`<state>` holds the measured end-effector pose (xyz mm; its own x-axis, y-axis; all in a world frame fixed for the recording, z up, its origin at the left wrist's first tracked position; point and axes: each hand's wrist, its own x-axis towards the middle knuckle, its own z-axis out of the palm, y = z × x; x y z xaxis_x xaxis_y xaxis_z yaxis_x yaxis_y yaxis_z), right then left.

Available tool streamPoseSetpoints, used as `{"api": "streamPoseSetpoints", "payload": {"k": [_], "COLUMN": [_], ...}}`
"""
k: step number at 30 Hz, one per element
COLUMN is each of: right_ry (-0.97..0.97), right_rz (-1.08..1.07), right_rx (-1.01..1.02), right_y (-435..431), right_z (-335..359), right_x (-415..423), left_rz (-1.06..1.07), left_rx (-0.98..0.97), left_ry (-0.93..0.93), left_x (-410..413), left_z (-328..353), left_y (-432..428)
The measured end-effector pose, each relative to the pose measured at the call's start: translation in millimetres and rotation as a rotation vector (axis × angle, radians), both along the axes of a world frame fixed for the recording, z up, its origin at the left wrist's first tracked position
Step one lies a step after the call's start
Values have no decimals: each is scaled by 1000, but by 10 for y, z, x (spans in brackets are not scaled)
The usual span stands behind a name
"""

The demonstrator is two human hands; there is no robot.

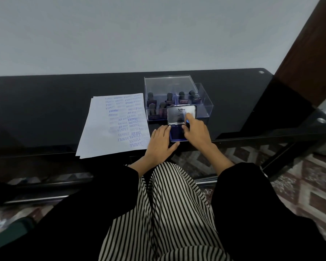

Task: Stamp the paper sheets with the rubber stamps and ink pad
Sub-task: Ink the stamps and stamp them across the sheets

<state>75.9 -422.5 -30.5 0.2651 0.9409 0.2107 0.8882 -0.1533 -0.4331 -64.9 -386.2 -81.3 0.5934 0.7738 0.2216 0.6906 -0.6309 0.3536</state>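
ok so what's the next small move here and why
Probably the right hand lets go of the raised lid and takes a stamp from the clear box: the ink pad lies open, and neither hand holds a stamp.

Plain grey-white wall [139,34] at the far side, glossy black glass worktop [45,110], dark wooden post [307,53] at right, patterned red-brown carpet [309,185] on the floor
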Motion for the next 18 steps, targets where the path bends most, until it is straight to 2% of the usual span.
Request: {"api": "streamPoseSetpoints", "payload": {"k": [9,18], "right_ry": [-14,46], "right_rz": [-11,-10], "right_rx": [111,-36], "right_y": [-66,119], "right_z": [-114,-15], "right_x": [-28,37], "left_rz": [5,-10], "left_rx": [-26,-39], "left_ry": [-68,-67], "left_x": [11,-11], "left_z": [9,57], "left_y": [6,2]}}
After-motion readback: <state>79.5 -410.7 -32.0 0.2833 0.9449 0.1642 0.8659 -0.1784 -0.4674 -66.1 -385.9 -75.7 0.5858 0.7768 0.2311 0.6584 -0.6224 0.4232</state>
